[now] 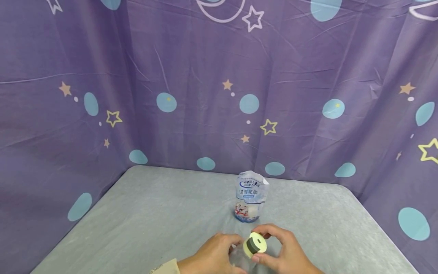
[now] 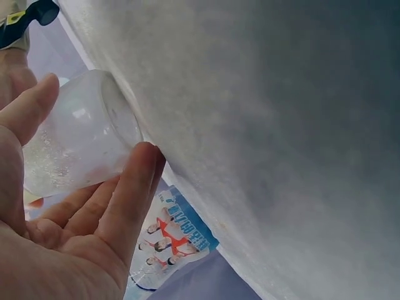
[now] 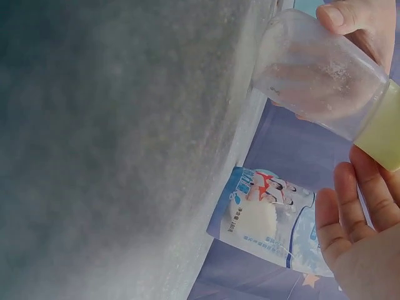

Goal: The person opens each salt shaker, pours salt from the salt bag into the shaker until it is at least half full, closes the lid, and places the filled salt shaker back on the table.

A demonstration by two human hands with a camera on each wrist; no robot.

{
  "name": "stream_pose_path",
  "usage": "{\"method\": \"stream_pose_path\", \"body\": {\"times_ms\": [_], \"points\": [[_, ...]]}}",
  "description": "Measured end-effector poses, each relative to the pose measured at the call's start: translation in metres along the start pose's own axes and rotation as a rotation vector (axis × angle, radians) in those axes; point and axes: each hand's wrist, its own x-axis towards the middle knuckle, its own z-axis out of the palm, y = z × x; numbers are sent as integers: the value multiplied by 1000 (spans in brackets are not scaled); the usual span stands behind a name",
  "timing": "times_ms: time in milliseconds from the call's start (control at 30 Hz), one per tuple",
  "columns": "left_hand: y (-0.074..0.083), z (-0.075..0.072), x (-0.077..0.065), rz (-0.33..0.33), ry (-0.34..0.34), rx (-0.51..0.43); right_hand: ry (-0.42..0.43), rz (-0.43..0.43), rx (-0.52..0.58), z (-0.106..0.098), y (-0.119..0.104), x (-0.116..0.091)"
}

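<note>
In the head view, at the near side of the table point(image 1: 171, 205), right of middle, the left hand point(image 1: 212, 253) curls round a clear jar point(image 1: 240, 259), while the right hand's thumb and forefinger pinch its yellow lid point(image 1: 260, 246), a bag point(image 1: 251, 196) standing beyond. The left wrist view shows the jar between thumb and fingers. In the right wrist view, white grains point(image 3: 337, 67) show on the jar's side, the right hand's other fingers loosely bent.
</note>
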Motion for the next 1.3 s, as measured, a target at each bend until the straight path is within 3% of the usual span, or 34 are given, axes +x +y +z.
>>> {"method": "stream_pose_path", "body": {"times_ms": [200, 733, 933, 1300], "points": [[1, 0, -1, 64, 10, 78, -29, -11, 28, -3, 0, 0], [2, -7, -5, 45, -10, 42, -128, -17, 105, -7, 1, 2], [0, -5, -4, 90, 10, 89, -141, -60, 114, -8, 1, 3], [0, -4, -5, 95, 8, 45, -186, -132, 113, -8, 9, 0]]}}
